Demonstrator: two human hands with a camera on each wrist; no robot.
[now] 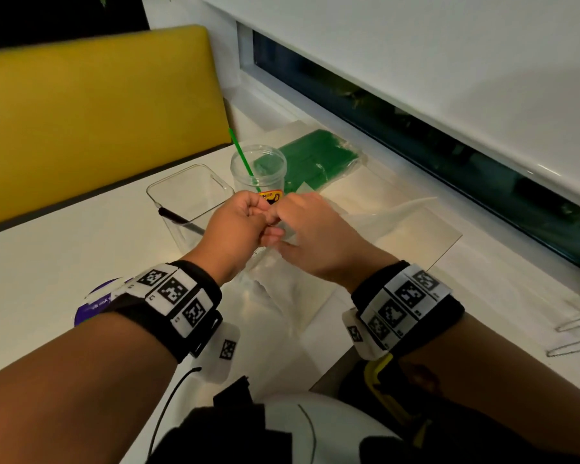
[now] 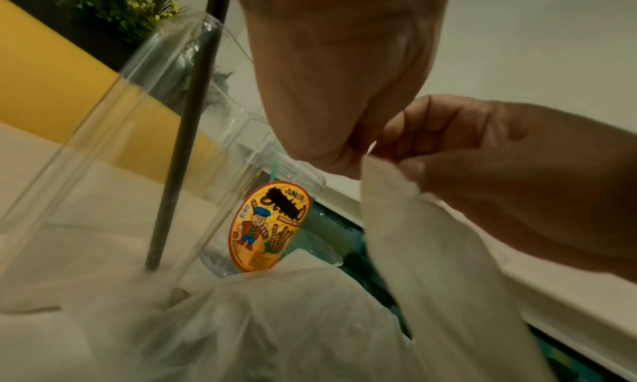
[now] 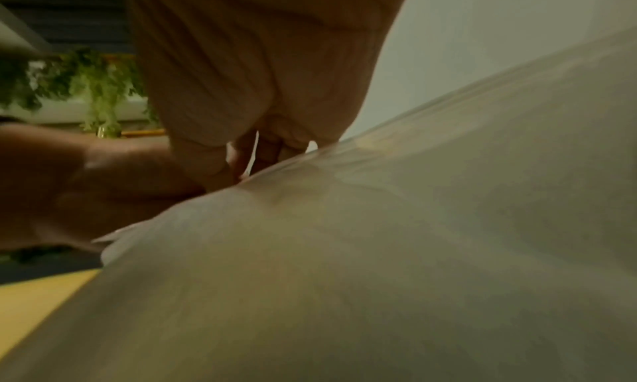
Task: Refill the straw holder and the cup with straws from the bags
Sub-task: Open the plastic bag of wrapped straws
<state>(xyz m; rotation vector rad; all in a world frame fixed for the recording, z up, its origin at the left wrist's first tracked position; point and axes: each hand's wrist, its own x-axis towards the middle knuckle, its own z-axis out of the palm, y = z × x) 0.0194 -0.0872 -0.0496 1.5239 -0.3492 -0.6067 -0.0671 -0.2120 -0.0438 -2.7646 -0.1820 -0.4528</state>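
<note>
While both fists meet above table (image 1: 47, 262): left hand (image 1: 233, 226) and right hand (image 1: 310, 236) pinching translucent bag (image 1: 282, 289) mouth, before cup (image 1: 258, 169) and straw holder (image 1: 190, 199). Left wrist: film nipped by fingertips (image 2: 406, 142); best pulled apart evenly. Right wrist: blurred, grip unclear.

the light is dim and warm, indoor, falling from above. in the head view a soft sheen lies on the glossy white window ledge (image 1: 482, 152) and the dark window pane (image 1: 416, 128) shows only faint reflections; straight edges bow toward the corners. both wrist views are murky and grainy. the translucent white plastic bag (image 3: 413, 251) fills the right wrist view as a blur, close and out of focus.
</note>
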